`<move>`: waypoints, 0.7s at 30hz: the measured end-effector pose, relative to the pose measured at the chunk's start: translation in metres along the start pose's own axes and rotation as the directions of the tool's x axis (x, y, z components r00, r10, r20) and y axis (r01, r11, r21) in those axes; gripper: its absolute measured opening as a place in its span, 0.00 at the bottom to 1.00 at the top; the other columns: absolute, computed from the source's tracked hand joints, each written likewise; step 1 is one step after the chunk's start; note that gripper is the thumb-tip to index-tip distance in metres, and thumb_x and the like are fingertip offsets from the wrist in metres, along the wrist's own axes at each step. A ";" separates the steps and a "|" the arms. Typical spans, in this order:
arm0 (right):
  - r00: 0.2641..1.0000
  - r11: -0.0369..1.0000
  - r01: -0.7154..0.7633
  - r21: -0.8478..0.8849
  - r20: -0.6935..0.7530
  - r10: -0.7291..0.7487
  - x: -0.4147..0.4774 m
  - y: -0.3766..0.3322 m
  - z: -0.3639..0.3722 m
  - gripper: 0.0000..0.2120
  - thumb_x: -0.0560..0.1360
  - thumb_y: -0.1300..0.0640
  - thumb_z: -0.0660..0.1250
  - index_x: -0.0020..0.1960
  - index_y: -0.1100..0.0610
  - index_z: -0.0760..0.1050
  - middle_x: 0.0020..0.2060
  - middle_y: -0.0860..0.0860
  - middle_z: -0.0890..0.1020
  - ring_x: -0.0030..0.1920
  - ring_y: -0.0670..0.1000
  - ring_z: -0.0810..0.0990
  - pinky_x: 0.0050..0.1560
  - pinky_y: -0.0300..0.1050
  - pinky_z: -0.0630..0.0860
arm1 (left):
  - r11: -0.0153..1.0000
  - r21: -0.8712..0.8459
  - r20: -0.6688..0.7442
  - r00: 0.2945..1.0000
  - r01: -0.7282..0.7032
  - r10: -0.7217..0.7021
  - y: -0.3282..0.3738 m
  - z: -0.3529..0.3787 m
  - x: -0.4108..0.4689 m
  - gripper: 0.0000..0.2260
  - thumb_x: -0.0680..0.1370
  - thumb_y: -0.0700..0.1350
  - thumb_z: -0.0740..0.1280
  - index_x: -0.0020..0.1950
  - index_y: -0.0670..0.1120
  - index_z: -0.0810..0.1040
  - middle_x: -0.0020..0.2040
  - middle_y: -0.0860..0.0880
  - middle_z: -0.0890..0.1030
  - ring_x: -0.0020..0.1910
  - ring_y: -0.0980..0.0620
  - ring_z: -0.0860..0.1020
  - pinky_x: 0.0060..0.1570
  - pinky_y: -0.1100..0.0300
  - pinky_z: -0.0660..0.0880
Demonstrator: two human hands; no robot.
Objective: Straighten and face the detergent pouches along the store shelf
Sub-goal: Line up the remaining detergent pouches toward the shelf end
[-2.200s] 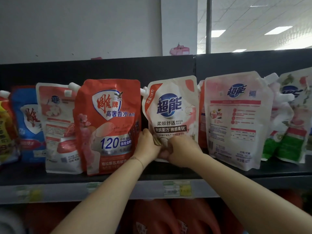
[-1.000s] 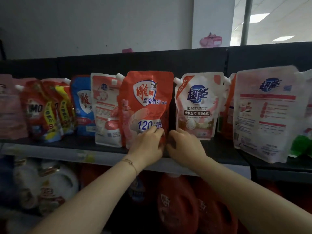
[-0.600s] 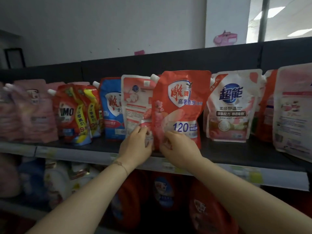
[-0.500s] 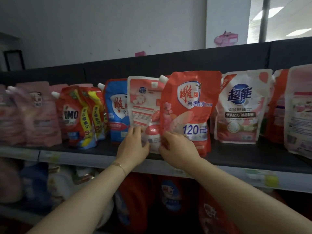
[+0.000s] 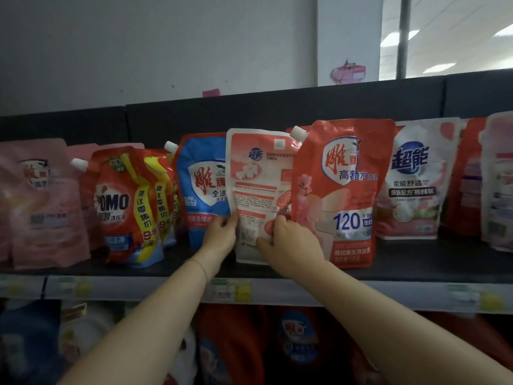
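A white and pink detergent pouch point(image 5: 258, 179) stands on the dark shelf point(image 5: 416, 262) with its printed back side toward me. My left hand point(image 5: 220, 234) grips its lower left edge. My right hand point(image 5: 288, 240) pinches its lower right part, thumb across the front. Right of it a red pouch marked 120 point(image 5: 341, 190) faces forward, overlapping the held pouch's right edge. A blue pouch point(image 5: 204, 187) stands just behind on the left, partly hidden. Further left are red OMO pouches point(image 5: 122, 201).
A white pouch with a blue logo point(image 5: 413, 179) and more pouches stand to the right. Pale pink pouches point(image 5: 36, 201) fill the left end. Price tags run along the shelf edge point(image 5: 233, 290). Red and white bottles sit on the shelf below.
Both hands left the white pouch with the blue logo, passed the red 120 pouch and now hold the back-facing white and pink pouch. My view shifted left along the shelf.
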State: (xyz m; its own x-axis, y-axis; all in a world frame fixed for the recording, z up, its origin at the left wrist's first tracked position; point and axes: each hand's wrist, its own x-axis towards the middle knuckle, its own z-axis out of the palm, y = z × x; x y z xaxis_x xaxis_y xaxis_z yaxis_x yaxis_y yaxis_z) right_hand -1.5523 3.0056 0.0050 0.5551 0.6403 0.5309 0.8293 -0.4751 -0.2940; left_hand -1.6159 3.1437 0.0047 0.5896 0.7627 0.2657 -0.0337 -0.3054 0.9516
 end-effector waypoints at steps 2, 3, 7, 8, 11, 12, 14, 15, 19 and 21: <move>1.000 1.000 -0.015 0.012 0.007 0.015 -0.002 -0.006 0.001 0.21 0.77 0.41 0.60 0.57 0.59 0.68 0.52 0.54 0.78 0.51 0.56 0.78 0.42 0.46 0.73 | 0.998 -0.056 0.011 0.999 -0.031 0.032 -0.002 0.000 -0.001 0.10 0.82 0.53 0.59 0.52 0.48 0.75 0.48 0.54 0.77 0.47 0.57 0.74 0.42 0.62 0.68; 0.999 0.999 -0.032 0.035 0.007 0.032 -0.002 -0.008 0.002 0.22 0.77 0.40 0.60 0.57 0.59 0.68 0.52 0.54 0.77 0.51 0.57 0.78 0.44 0.47 0.74 | 0.997 -0.060 0.006 0.999 -0.048 0.048 -0.002 0.000 -0.002 0.10 0.82 0.52 0.59 0.49 0.47 0.75 0.47 0.52 0.78 0.46 0.56 0.74 0.40 0.62 0.68; 0.996 0.987 -0.088 0.131 -0.011 0.090 -0.006 -0.015 0.009 0.28 0.73 0.34 0.61 0.56 0.58 0.66 0.52 0.54 0.75 0.53 0.56 0.76 0.44 0.47 0.70 | 0.989 -0.143 0.017 0.999 -0.044 0.047 -0.001 0.001 -0.004 0.10 0.82 0.50 0.61 0.48 0.44 0.75 0.48 0.48 0.79 0.50 0.50 0.77 0.42 0.60 0.71; 0.995 0.984 -0.097 0.147 -0.025 0.101 -0.007 -0.016 0.012 0.29 0.72 0.33 0.62 0.56 0.58 0.66 0.53 0.54 0.75 0.54 0.56 0.76 0.45 0.47 0.70 | 0.988 -0.149 0.012 0.999 -0.039 0.042 0.000 0.001 -0.004 0.09 0.81 0.49 0.61 0.49 0.44 0.75 0.48 0.48 0.79 0.50 0.50 0.77 0.42 0.60 0.71; 0.985 0.972 -0.133 0.195 -0.087 0.152 -0.007 -0.021 0.017 0.36 0.70 0.31 0.64 0.62 0.60 0.64 0.57 0.55 0.72 0.57 0.56 0.73 0.54 0.50 0.74 | 0.981 -0.184 -0.018 0.999 -0.054 0.051 0.004 0.001 -0.005 0.06 0.81 0.48 0.62 0.52 0.46 0.74 0.48 0.49 0.78 0.52 0.50 0.76 0.44 0.59 0.72; 0.980 0.969 -0.144 0.203 -0.108 0.168 -0.005 -0.023 0.017 0.40 0.69 0.30 0.65 0.64 0.60 0.62 0.58 0.55 0.72 0.58 0.56 0.73 0.56 0.50 0.74 | 0.977 -0.203 -0.024 0.998 -0.061 0.057 0.004 0.000 -0.006 0.06 0.81 0.48 0.61 0.52 0.48 0.75 0.49 0.50 0.79 0.52 0.51 0.76 0.46 0.59 0.72; 0.971 0.970 -0.152 0.188 -0.153 0.182 -0.001 -0.029 0.017 0.42 0.68 0.28 0.64 0.66 0.61 0.62 0.59 0.56 0.71 0.59 0.56 0.72 0.57 0.50 0.73 | 0.964 -0.247 -0.037 0.995 -0.097 0.090 0.007 -0.003 -0.010 0.08 0.82 0.49 0.60 0.48 0.51 0.78 0.47 0.52 0.80 0.50 0.54 0.78 0.46 0.61 0.73; 0.969 0.973 -0.151 0.174 -0.169 0.180 0.001 -0.032 0.016 0.40 0.70 0.29 0.64 0.65 0.61 0.63 0.59 0.56 0.72 0.59 0.56 0.72 0.57 0.49 0.72 | 0.954 -0.276 -0.051 0.993 -0.116 0.106 0.009 -0.005 -0.013 0.09 0.82 0.49 0.60 0.46 0.51 0.79 0.46 0.53 0.81 0.47 0.55 0.78 0.44 0.62 0.72; 0.982 0.985 -0.085 0.153 -0.156 0.109 0.003 -0.043 0.019 0.25 0.78 0.41 0.60 0.64 0.60 0.65 0.60 0.55 0.71 0.61 0.56 0.70 0.58 0.48 0.69 | 0.910 -0.368 -0.123 0.980 -0.193 0.158 0.018 -0.017 -0.020 0.10 0.81 0.47 0.63 0.44 0.48 0.80 0.41 0.53 0.82 0.41 0.56 0.80 0.35 0.66 0.75; 0.984 0.976 -0.052 0.213 -0.154 0.086 0.001 -0.048 0.025 0.18 0.81 0.46 0.57 0.64 0.59 0.66 0.60 0.54 0.71 0.60 0.54 0.69 0.57 0.46 0.69 | 0.891 -0.403 -0.142 0.976 -0.210 0.166 0.023 -0.024 -0.021 0.08 0.80 0.44 0.65 0.44 0.45 0.81 0.38 0.51 0.82 0.38 0.55 0.81 0.33 0.66 0.76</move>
State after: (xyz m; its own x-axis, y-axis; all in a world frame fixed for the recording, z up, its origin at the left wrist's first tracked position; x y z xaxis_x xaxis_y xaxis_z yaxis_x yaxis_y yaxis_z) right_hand -1.5897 3.0448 -0.0003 0.6077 0.4967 0.6197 0.7941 -0.3679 -0.4838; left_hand -1.6486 3.1342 0.0251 0.4554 0.7747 0.4387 -0.4790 -0.2021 0.8542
